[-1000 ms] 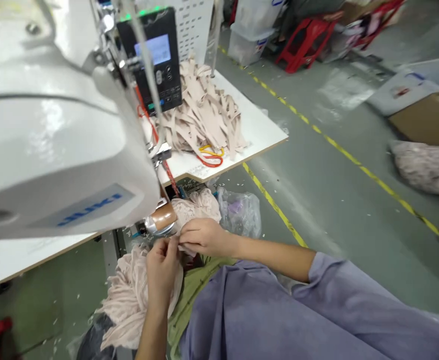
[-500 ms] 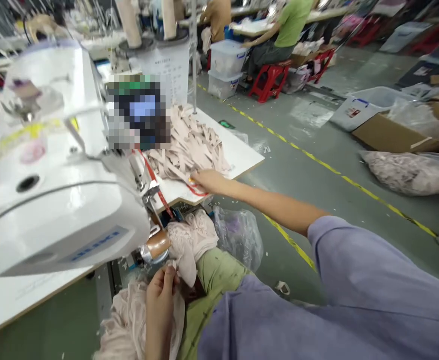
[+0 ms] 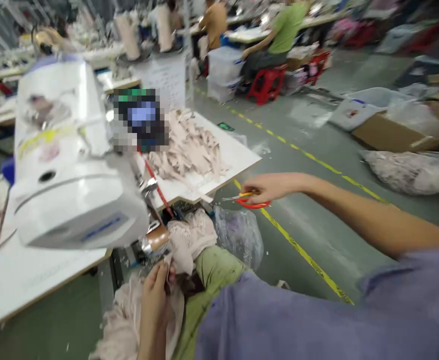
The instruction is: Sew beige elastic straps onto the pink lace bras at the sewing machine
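My right hand [image 3: 270,189] is closed around scissors [image 3: 255,202] with red-orange handles, held out beyond the corner of the white table with the blades pointing left. My left hand [image 3: 158,280] pinches the edge of a pale pink fabric piece [image 3: 182,250] that drapes over my knee. Just above that hand sits the arm of a white sewing machine [image 3: 80,200]. A heap of pale pink fabric strips [image 3: 191,150] lies on the table [image 3: 238,150], with one strip end hanging past its front edge. More pale fabric [image 3: 124,317] bunches below my left hand.
A clear plastic bag [image 3: 240,235] hangs under the table's front edge. Yellow tape [image 3: 298,245] runs across the floor. To the right stand a cardboard box [image 3: 388,127], a plastic bin [image 3: 354,107] and a filled bag [image 3: 410,172]. A person in green [image 3: 287,30] sits further back.
My right hand has moved right, off the strips and past the table's edge, carrying the scissors. One strip now sticks out over the edge. My left hand stays nearly in place with the fabric.
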Available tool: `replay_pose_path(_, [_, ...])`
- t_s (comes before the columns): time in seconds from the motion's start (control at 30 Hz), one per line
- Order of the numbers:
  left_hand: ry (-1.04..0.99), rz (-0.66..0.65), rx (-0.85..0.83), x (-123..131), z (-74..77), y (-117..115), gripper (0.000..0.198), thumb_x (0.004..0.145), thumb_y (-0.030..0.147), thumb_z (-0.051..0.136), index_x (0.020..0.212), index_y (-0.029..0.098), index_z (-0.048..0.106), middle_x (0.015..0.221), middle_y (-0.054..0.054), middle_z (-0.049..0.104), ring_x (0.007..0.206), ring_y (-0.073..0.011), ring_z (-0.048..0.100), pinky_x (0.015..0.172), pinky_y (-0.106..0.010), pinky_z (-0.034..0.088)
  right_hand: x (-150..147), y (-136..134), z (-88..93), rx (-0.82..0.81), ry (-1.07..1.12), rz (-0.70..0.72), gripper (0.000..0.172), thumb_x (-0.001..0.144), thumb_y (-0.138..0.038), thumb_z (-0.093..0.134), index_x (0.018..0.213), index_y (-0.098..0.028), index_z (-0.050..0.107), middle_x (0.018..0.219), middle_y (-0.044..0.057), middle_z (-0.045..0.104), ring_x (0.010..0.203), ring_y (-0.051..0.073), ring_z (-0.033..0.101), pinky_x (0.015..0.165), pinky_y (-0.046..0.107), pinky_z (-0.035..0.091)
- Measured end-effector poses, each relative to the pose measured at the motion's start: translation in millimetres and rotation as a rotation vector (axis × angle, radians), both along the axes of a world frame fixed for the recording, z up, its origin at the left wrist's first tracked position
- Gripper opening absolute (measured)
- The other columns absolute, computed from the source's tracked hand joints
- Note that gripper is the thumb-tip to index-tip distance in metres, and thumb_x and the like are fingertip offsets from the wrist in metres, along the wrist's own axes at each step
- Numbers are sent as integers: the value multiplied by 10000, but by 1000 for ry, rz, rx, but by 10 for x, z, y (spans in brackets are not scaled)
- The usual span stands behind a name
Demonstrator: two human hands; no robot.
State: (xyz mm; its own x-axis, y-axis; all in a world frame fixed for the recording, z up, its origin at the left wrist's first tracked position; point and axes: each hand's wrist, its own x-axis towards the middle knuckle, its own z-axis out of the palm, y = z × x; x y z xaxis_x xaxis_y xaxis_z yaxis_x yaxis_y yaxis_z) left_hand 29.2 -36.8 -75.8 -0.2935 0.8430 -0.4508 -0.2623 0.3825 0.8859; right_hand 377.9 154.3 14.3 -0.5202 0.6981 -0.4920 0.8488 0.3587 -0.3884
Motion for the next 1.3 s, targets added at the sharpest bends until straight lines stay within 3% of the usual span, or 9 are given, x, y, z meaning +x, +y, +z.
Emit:
replay_pose_path(0.13, [-108,30,-42,-10,-16,-16,438,630,543,815,720,151,642,646,6,576,560,-80,446,527,-202,358,-240,-646,-236,-176,127,-32,325,873,-415,547,1131,-225,602,822,33,665,660,168,566,583,270,422])
replay_pose_path(0.23, [-132,35,-49,-22,-22,-35,418,666,525,796,702,150,615,665,5,579,565,-75,441,539,-203,358,-646,-1133,-480,-1,310,14,361,844,-382,601,1179,-249,609,1078,90,695,878,233,658,732,343,512])
replay_pose_path(0.33, [-125,27,-47,-28,1,-57,400,703,517,773,718,150,615,685,6,585,567,-72,428,530,-202,343,-1054,-1346,-679,156,413,59,341,860,-358,601,1173,-226,616,1138,118,691,953,269,676,794,401,535])
replay_pose_path(0.5, [-119,-1,-49,-71,5,-69,351,755,477,743,729,151,616,696,1,591,583,-77,430,523,-200,331,-1362,-1259,-814,194,482,123,371,861,-338,616,1200,-189,595,1138,121,693,993,270,679,803,386,549])
replay_pose_path(0.77, [-142,4,-49,-164,-34,-65,333,803,469,711,758,152,617,733,-9,588,602,-84,438,548,-203,363,-1243,-1252,-772,194,384,102,358,840,-351,614,1167,-205,603,1157,118,687,915,263,693,767,390,544])
replay_pose_path(1.03, [-90,-18,-70,-74,-31,-48,290,751,433,697,734,154,621,698,-13,615,575,-89,429,524,-219,322,-1407,-1228,-861,129,491,161,344,917,-371,592,1227,-221,581,1205,110,678,1031,260,671,817,375,538])
replay_pose_path(1.17, [-94,-12,-56,-133,-67,-91,191,763,345,650,700,169,610,677,-6,597,559,-89,397,511,-231,283,-1336,-1185,-834,41,448,121,297,933,-365,560,1199,-247,620,1027,76,723,904,237,695,722,339,528])
replay_pose_path(1.3, [-129,24,-28,-183,-73,-111,346,750,463,690,632,178,535,582,33,467,515,-74,323,504,-233,255,-1275,-1221,-775,41,463,3,270,852,-354,606,1101,-252,625,947,58,702,764,207,670,642,317,508])
